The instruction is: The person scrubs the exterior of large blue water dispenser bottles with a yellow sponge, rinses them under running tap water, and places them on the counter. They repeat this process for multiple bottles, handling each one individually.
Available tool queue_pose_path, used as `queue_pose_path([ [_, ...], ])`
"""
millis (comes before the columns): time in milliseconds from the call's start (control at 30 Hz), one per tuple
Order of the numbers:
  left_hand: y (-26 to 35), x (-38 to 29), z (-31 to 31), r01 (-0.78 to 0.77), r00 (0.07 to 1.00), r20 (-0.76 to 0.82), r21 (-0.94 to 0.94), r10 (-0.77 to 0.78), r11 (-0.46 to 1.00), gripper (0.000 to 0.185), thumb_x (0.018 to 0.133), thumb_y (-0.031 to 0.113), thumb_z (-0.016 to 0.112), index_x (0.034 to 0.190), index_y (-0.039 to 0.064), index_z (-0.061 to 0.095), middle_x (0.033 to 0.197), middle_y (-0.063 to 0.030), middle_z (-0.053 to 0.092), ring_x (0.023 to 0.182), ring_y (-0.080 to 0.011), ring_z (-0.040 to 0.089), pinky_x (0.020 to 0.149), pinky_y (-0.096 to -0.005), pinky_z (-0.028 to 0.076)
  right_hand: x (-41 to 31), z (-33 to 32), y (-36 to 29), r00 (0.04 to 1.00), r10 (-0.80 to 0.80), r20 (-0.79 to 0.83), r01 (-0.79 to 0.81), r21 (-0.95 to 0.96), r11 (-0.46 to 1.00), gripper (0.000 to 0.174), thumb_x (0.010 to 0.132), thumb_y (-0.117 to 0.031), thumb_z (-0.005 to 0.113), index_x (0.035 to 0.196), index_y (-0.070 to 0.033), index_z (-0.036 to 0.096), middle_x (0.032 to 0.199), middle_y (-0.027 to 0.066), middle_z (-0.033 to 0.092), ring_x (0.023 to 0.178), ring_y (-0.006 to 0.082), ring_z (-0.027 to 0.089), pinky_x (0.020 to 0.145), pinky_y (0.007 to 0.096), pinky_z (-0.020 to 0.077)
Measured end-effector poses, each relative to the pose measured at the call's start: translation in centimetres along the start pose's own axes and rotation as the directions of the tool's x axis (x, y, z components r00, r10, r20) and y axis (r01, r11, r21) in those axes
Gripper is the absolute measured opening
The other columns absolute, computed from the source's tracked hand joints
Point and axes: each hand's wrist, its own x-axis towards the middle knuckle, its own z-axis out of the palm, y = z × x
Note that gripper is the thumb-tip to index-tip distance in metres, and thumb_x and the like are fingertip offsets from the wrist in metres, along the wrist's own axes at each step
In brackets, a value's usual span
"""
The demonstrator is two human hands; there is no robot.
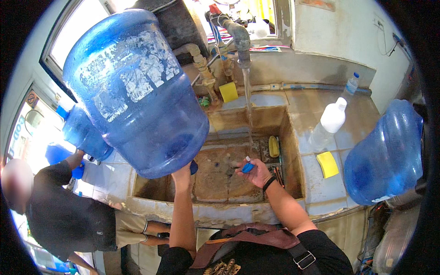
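Note:
A large blue water jug (165, 113) with a worn, peeling label tilts over the left part of the tiled sink (202, 202). My left hand (183, 174) grips it at its lower end; the fingers are mostly hidden behind the plastic. Beside that hand, a small dark blue part (194, 167) shows, and I cannot tell whether it belongs to the jug. In my right hand (259, 173) is a blue cap (247, 167) with a white tip, held low over the basin. Water (246, 99) runs from the pipe spout (244, 58) into the basin just beyond this hand.
A yellow sponge (327, 165), a white-capped bottle (331, 118), a small water bottle (351, 84) and another blue jug (385, 154) occupy the right counter. A yellow brush (274, 146) lies inside the sink. At left, a person (68, 213) reaches toward a blue jug (87, 134).

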Motion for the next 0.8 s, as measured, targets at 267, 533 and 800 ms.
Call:
queue_pose_path([
  [267,-0.7,-0.9,0.9,0.095,0.995,0.002,-0.046,-0.095,0.994,0.052,0.077,0.009,0.08,0.122,0.003,0.054,0.119,-0.0072,0.058,0.108,-0.0212,0.055,0.097,-0.0355,0.043,0.5,-0.4,0.6,0.999,-0.029,0.022,0.032,-0.141,0.99,0.042,0.088,-0.013,0.063,0.127,-0.012,0.048,0.124,0.0114,0.059,0.11,0.0336,0.061,0.092,0.0444,0.055],
  [533,-1.2,-0.6,1.2,-0.006,1.0,0.019,-0.118,0.008,0.993,0.049,0.079,0.004,0.077,0.123,0.005,0.055,0.118,-0.005,0.058,0.107,-0.02,0.056,0.096,-0.0356,0.044,-0.7,1.4,0.3,0.951,0.034,0.307,-0.032,-0.013,0.999,0.053,0.088,-0.013,0.064,0.137,-0.013,0.044,0.134,0.0189,0.052,0.12,0.0369,0.056,0.101,0.047,0.0499],
  [800,-1.4,-0.3,2.1,0.014,0.996,0.086,-0.086,-0.007,0.996,0.049,0.08,0.005,0.077,0.124,0.005,0.055,0.118,-0.0051,0.059,0.107,-0.0197,0.056,0.096,-0.0355,0.045,-1.2,1.8,-0.2,0.955,0.014,0.296,-0.027,0.039,0.999,0.057,0.087,-0.01,0.065,0.14,-0.014,0.043,0.135,0.0204,0.052,0.124,0.0373,0.053,0.103,0.0446,0.0489],
])
